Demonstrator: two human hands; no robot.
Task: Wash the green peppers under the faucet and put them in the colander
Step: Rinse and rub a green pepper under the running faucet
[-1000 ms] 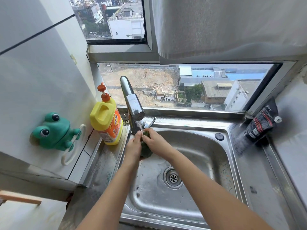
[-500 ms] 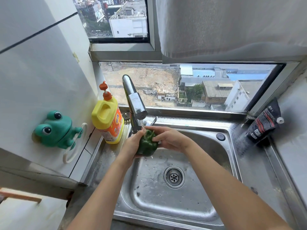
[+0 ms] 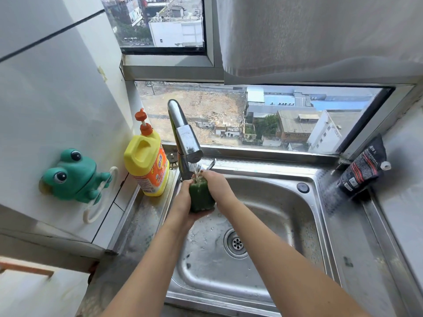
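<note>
While faucet (image 3: pixel 185 138) water runs onto it, the green pepper (image 3: pixel 201 199) hangs over the sink (image 3: pixel 286 202), clasped by the left grip (image 3: pixel 182 199) and right grip (image 3: pixel 217 186); wet, light, likely slippery, it wants cupping round its sides.

Sink: I see a wet stainless steel sink (image 3: pixel 332 225) below the window.
Basin floor: a round drain (image 3: pixel 237 243) sits near the middle.
Left ledge: a yellow detergent bottle (image 3: pixel 147 165) stands upright, just beside the faucet (image 3: pixel 183 136).
Back rim: I make out a dark round cap (image 3: pixel 302 187).
Right corner: a black pouch (image 3: pixel 361 170) leans tilted.
</note>
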